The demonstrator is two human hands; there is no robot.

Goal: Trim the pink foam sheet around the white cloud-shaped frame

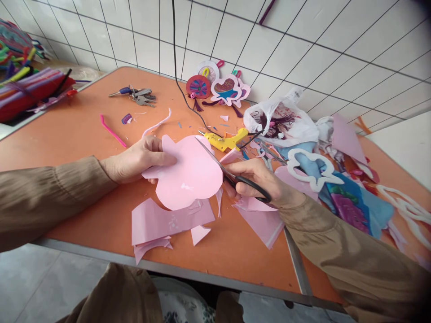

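Note:
My left hand (143, 158) pinches the left edge of a pink paper cutout (188, 177) with a scalloped outline, thumb on top. In my right hand (257, 177) is a pair of scissors (251, 185) with black handles. Its blades lie across the upper right edge of the cutout, pointing up and left. Pink paper scraps (158, 220) lie on the table just below the cutout, and another scrap (264, 222) sits under my right wrist. A yellow glue gun (225, 140) rests beyond the scissors.
On the orange table (84, 206) are keys (143, 96) and a pink pipe cleaner (112, 131). Finished tasselled ornaments (198, 87) lean by the tiled wall. A white plastic bag (296, 125), a white scalloped frame (313, 170) and blue fabric (363, 206) crowd the right. A black cord (175, 54) hangs down.

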